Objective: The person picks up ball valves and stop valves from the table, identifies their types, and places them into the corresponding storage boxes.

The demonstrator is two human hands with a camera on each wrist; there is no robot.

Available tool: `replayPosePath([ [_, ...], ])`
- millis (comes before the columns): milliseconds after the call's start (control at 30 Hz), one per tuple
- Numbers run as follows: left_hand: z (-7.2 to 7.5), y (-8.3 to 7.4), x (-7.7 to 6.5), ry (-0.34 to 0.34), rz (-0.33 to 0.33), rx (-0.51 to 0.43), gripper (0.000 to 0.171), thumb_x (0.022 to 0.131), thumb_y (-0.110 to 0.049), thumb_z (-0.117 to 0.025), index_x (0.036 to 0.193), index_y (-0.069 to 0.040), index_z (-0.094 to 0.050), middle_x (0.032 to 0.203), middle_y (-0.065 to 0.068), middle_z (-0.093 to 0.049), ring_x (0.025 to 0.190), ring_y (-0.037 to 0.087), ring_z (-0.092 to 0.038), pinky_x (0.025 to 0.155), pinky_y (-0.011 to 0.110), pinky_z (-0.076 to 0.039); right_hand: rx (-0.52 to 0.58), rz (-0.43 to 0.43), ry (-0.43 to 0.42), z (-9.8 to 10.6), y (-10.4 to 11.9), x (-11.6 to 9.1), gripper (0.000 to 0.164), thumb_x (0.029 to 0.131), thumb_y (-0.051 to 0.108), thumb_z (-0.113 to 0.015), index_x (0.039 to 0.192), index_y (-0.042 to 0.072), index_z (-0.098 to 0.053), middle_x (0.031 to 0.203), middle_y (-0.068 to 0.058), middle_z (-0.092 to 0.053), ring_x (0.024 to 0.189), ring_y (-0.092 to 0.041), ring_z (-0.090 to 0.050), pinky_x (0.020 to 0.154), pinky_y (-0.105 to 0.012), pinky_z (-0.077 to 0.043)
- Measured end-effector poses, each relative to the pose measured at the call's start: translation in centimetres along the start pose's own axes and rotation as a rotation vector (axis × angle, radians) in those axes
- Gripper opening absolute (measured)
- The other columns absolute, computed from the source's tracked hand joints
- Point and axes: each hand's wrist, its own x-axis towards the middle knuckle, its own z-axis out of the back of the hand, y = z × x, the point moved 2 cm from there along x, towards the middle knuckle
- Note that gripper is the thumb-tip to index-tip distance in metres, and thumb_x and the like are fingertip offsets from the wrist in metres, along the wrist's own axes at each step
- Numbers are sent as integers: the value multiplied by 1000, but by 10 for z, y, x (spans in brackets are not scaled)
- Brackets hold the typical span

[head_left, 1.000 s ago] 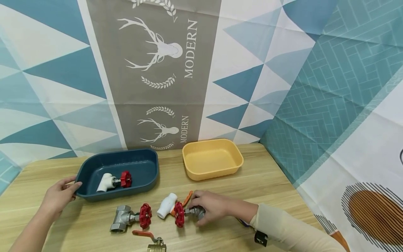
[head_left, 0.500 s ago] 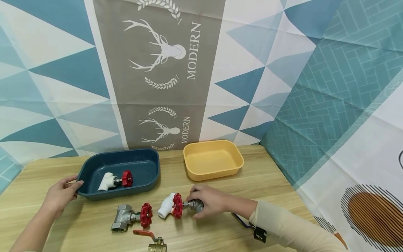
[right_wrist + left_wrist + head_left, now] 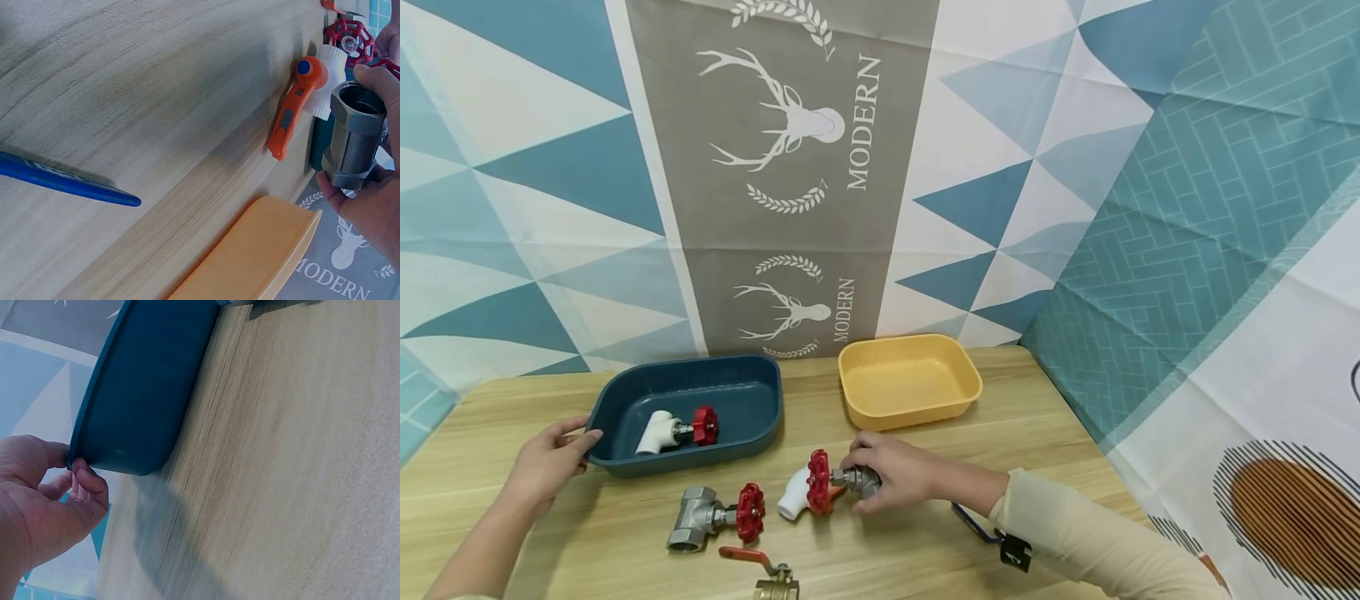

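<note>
My left hand (image 3: 542,467) pinches the rim of the dark blue tray (image 3: 700,457) at its left end; the left wrist view shows thumb and fingertips on the edge. Inside the tray lies a white valve (image 3: 658,432) with a red handwheel. My right hand (image 3: 902,473) grips a silver gate valve (image 3: 353,140) by its metal body, thumb on one end and fingers on the other. Its red handwheel (image 3: 818,482) points left, overlapping a white ball valve (image 3: 793,495) in the head view. That ball valve has an orange lever (image 3: 290,115) and lies on the table.
Another silver gate valve (image 3: 700,518) with a red handwheel lies in front of the blue tray. A brass ball valve (image 3: 777,588) with a red lever is at the bottom edge. A yellow tray (image 3: 917,414) stands at the back; a blue lever (image 3: 976,525) lies near the right forearm.
My right hand has moved slightly away from me and to the left with the silver gate valve, clear above the table. My left hand keeps its hold on the blue tray.
</note>
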Motion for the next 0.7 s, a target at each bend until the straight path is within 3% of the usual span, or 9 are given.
replayPosePath([
  [267,0,0,-1,6,4,-2,61,101,-28,-34,139,17,-19,103,24,-54,66,6,-54,61,25,-51,6,-34,-3,5,3,5,51,78,39,-73,121,14,-59,114,-3,-53,95,-5,-49,81,-13,-42],
  [700,0,-1,-3,9,10,-12,61,101,-28,-34,139,17,-18,98,17,-54,66,6,-53,61,24,-50,12,-31,-26,9,5,10,51,79,38,-73,121,11,-59,117,-4,-53,95,-5,-49,79,-11,-43],
])
